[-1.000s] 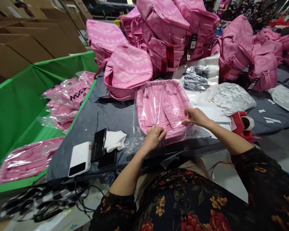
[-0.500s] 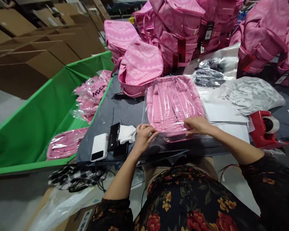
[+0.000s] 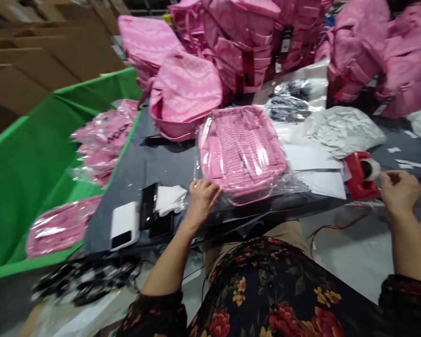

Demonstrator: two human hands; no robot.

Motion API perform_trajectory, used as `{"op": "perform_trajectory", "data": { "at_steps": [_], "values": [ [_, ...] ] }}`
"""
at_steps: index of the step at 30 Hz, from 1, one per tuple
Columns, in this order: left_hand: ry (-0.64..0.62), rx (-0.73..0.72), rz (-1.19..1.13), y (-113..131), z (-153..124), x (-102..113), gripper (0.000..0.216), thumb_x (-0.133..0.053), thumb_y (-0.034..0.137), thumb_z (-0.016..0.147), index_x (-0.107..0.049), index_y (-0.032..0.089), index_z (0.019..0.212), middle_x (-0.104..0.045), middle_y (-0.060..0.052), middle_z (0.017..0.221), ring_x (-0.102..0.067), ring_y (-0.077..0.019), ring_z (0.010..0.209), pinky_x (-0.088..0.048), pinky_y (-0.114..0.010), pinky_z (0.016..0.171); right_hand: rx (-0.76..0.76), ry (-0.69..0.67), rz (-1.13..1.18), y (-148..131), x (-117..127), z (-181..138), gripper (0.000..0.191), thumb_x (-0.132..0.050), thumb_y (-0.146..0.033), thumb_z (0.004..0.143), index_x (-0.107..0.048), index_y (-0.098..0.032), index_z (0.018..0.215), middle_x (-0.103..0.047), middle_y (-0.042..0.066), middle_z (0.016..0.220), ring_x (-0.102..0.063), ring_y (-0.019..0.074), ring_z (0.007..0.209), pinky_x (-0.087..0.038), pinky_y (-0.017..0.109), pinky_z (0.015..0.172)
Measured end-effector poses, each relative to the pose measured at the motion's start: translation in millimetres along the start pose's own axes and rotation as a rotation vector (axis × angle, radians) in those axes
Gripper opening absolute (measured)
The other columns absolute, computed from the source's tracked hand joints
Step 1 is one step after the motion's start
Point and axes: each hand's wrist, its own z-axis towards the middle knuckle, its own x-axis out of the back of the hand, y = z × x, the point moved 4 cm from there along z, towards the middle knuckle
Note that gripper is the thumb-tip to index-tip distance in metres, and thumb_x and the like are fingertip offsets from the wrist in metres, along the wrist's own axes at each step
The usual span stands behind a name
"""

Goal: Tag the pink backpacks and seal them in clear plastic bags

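Note:
A pink backpack in a clear plastic bag (image 3: 242, 152) lies flat on the grey table (image 3: 168, 164) in front of me. My left hand (image 3: 200, 202) rests on the bag's near left corner, fingers curled and pinching the plastic. My right hand (image 3: 400, 191) is off to the right beside the red tape dispenser (image 3: 359, 177), fingers pinched at the tape roll (image 3: 371, 169); whether it holds tape I cannot make out.
Unbagged pink backpacks (image 3: 185, 96) pile up at the back. A green bin (image 3: 24, 173) on the left holds bagged pink backpacks (image 3: 101, 135). A white power bank (image 3: 123, 225), a black phone (image 3: 149, 206), white paper sheets (image 3: 315, 168) and plastic bags (image 3: 340, 128) lie on the table.
My right hand let go of the bagged backpack and moved right to the tape dispenser. My left hand stayed on the bag's near left corner. The view shifted.

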Motion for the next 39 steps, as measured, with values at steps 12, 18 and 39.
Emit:
{"op": "perform_trajectory", "data": {
  "at_steps": [12,18,39],
  "values": [
    [0.043,-0.135,0.081,-17,-3,-3,0.044,-0.040,0.054,0.098,-0.070,0.022,0.097,-0.078,-0.009,0.103,-0.072,-0.0309,0.092,-0.037,-0.055,0.109,-0.466,-0.143,0.077,108,-20,1,0.039,-0.073,-0.051,0.074,-0.069,-0.014,0.064,-0.062,0.005,0.054,-0.058,0.0190,0.063,-0.043,0.028,0.059],
    [0.061,-0.108,0.082,-19,-3,-3,0.042,-0.043,0.056,0.096,-0.070,0.025,0.096,-0.079,-0.007,0.102,-0.073,-0.0299,0.091,-0.040,-0.054,0.110,-0.437,-0.093,0.117,101,2,-13,0.020,-0.071,-0.036,0.074,-0.068,-0.016,0.068,-0.071,0.007,0.075,-0.061,0.0206,0.078,-0.047,0.031,0.074],
    [-0.064,0.071,-0.044,3,9,1,0.020,-0.054,0.033,0.101,-0.070,0.024,0.095,-0.076,-0.002,0.106,-0.069,-0.0198,0.104,-0.026,-0.053,0.123,0.823,-1.375,0.735,-297,-100,-147,0.034,-0.061,-0.050,0.096,-0.058,-0.020,0.081,-0.055,-0.001,0.073,-0.044,0.0128,0.067,-0.034,0.026,0.063]
  ]
}}
